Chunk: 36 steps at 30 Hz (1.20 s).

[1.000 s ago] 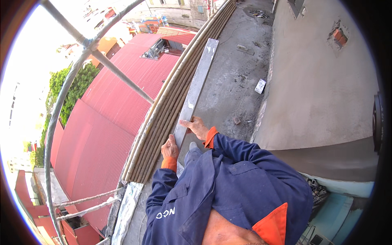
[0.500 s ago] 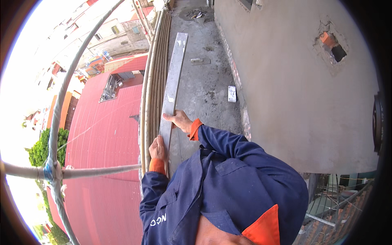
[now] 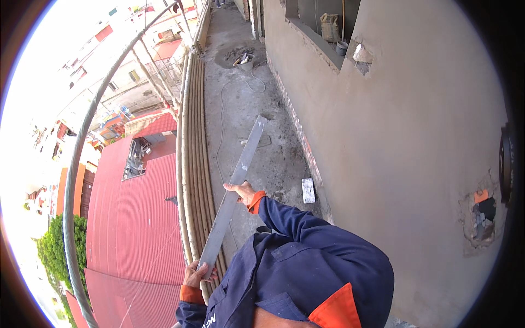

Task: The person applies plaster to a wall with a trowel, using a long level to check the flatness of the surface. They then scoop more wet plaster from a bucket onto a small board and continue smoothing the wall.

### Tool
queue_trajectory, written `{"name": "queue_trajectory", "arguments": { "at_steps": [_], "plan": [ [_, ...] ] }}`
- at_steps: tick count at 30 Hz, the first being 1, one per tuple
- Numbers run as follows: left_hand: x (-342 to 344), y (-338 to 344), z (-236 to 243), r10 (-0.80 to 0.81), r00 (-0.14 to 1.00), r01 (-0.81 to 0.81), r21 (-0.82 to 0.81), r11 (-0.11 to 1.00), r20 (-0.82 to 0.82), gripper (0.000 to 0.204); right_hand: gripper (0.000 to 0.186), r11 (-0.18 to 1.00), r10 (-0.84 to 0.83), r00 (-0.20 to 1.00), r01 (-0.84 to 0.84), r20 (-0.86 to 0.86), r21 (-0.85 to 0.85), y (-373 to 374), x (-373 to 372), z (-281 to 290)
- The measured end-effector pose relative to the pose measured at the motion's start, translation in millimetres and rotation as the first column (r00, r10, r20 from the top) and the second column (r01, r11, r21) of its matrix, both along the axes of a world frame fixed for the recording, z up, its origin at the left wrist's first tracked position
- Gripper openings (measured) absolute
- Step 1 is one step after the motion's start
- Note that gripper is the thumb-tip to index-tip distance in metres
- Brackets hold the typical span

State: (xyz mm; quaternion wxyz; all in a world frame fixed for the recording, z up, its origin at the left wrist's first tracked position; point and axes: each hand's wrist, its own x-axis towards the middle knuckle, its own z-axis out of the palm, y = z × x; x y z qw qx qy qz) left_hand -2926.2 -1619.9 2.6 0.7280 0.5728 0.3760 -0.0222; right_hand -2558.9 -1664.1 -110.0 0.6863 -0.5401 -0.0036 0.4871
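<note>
A long flat metal straightedge (image 3: 224, 212) slants away from me across the walkway, its far end farther right than its near end. My left hand (image 3: 198, 272) is closed round its near end, thumb on top. Around its middle my right hand (image 3: 241, 191) grips it, with the thumb laid over the face and the fingers partly hidden behind. Under the far part of the straightedge, a trowel (image 3: 262, 141) lies on the concrete floor, partly covered. A white-smeared block (image 3: 308, 191) sits on the floor by the wall base.
Bundled bamboo poles (image 3: 191, 147) run along the walkway's left edge, beside scaffold tubing (image 3: 71, 186) above a red roof (image 3: 136, 218). The plastered wall (image 3: 377, 153) on the right has a window opening and broken holes. Farther off stand a bucket (image 3: 245, 63) and a cable (image 3: 220, 126).
The straightedge has tilted, its far end swinging right. My left hand has slid down to its near end, while my right hand keeps its grip. The view has shifted farther up the walkway.
</note>
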Motion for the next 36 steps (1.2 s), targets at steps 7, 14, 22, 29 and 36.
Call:
{"name": "queue_trajectory", "arguments": {
  "at_steps": [7,14,22,29,36],
  "plan": [
    [179,107,19,0.112,0.992,-0.112,-0.008,0.994,0.049,0.046,0.046,0.969,-0.196,0.976,0.178,-0.094,-0.171,130,168,-2],
    [391,295,-3,0.198,0.955,-0.196,-0.031,0.98,0.22,0.045,0.062,0.992,0.037,0.994,-0.049,-0.102,-0.113,269,387,-58],
    [640,504,-1,0.183,0.978,-0.18,-0.039,0.983,0.1,0.043,0.035,0.849,-0.03,0.965,0.163,0.262,-0.503,226,585,-111],
    [834,633,-47,0.231,0.973,-0.232,-0.155,0.96,-0.023,0.035,0.035,0.592,-0.152,0.988,0.058,-0.041,-0.804,191,656,-198],
    [1053,754,-97,0.316,0.943,-0.327,-0.112,0.939,-0.099,0.033,0.025,0.522,0.347,0.938,-0.207,-0.016,-0.828,362,894,-265]
  ]
}}
